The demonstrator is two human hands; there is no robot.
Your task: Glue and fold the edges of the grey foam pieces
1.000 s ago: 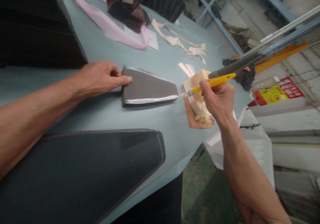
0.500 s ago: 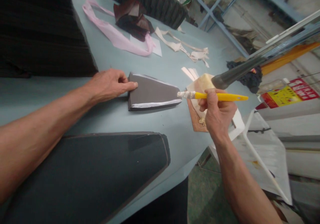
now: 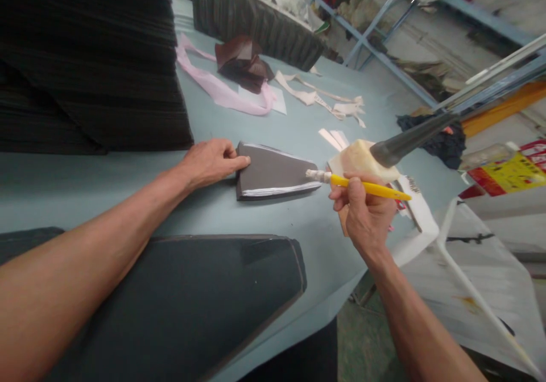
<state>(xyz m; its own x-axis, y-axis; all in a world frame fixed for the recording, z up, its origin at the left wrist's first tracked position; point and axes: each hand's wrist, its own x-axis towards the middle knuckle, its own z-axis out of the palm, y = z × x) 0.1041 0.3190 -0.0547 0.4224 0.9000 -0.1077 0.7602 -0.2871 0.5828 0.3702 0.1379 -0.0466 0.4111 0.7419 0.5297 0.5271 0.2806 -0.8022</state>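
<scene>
A stack of dark grey tapered pieces lies on the table, its narrow end to the right and white-coated edges along both long sides. My left hand pinches the wide left end, thumb on top, the other fingers partly hidden behind. In my right hand is a paintbrush with a yellow handle, held near its bristle end. Its whitish, caked bristles are at the narrow end of the stack; whether they touch it I cannot tell. A large dark tapered panel lies nearer me, partly under my left forearm.
Tall stacks of black sheets stand at the left. A pale yellow block with a dark tube sits behind my right hand. Farther back are a pink strip, brown crumpled material and cream scraps on the table.
The view has shifted, so most things sit farther right and lower. The brush has tilted, handle end down, and its bristles reach slightly farther over the stack's narrow end. My left hand keeps its pinch.
</scene>
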